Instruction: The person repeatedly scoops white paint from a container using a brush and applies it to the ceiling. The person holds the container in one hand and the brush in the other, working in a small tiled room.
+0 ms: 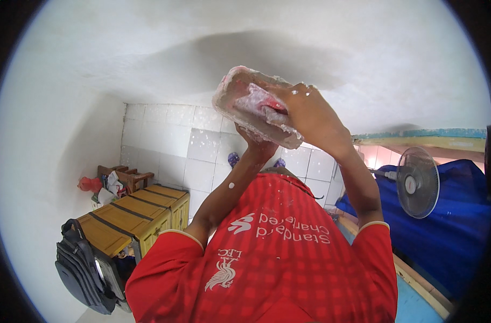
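Observation:
A rectangular, shallow trough [240, 81], its rim and walls crusted with white and greyish residue, is held up in front of me near the white wall. My left hand [259, 142] grips it from beneath, most of its fingers hidden behind the trough. Over the trough's right end, my right hand [313, 116] is closed around a flat, white-smeared piece with pink and red patches [256, 102]. That piece sits inside the trough; its exact kind is unclear. White spots dot my right knuckles and left forearm.
White wall [391, 64] rises ahead; white-spattered tiles [202, 145] cover the floor. On the left stand a yellow wooden cabinet [127, 215], a dark backpack [78, 269] and a red plastic bag [89, 184]. At right, a fan [418, 183] stands by blue sheeting [450, 237].

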The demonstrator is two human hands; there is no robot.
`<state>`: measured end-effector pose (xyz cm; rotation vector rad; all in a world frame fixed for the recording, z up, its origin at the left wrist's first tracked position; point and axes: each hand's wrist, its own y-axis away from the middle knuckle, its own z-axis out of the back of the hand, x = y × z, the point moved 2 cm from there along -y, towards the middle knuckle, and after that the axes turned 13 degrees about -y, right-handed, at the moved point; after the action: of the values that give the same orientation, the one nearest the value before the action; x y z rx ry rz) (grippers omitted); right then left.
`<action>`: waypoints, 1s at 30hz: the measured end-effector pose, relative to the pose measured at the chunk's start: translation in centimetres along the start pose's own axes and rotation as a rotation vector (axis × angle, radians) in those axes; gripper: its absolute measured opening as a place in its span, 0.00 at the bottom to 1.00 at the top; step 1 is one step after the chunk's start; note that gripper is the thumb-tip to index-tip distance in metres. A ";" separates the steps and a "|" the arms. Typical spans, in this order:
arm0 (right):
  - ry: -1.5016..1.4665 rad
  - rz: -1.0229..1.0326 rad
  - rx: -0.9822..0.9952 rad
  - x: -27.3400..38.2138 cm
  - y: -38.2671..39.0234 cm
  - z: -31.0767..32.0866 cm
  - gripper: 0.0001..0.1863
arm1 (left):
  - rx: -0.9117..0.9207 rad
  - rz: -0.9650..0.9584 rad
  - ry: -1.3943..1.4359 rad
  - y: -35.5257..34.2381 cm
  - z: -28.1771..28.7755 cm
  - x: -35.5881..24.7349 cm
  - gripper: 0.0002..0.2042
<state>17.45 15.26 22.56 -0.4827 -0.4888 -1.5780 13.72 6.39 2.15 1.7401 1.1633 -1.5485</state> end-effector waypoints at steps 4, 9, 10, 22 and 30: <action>-0.017 -0.002 -0.001 -1.1 -0.5 -1.7 0.26 | -0.025 -0.282 -0.306 -0.1 0.0 -1.4 0.26; -0.096 0.107 -0.028 -1.4 -0.4 -1.7 0.27 | -0.053 -0.210 -0.455 0.4 -0.1 -2.3 0.26; -0.103 0.046 -0.001 -0.9 -0.4 -0.9 0.27 | -0.035 -0.247 -0.397 0.2 0.0 -2.1 0.27; -0.098 0.154 -0.223 -4.2 0.4 1.8 0.18 | 0.016 -0.243 -0.581 0.5 -0.2 -0.8 0.40; -0.683 -0.208 -0.442 -4.6 4.1 1.9 0.13 | -0.085 -0.255 -0.567 -0.3 -0.7 -0.6 0.41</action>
<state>21.88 19.81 21.56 -1.3686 -0.7182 -1.7040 13.85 6.97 2.96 1.0149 1.1528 -1.9388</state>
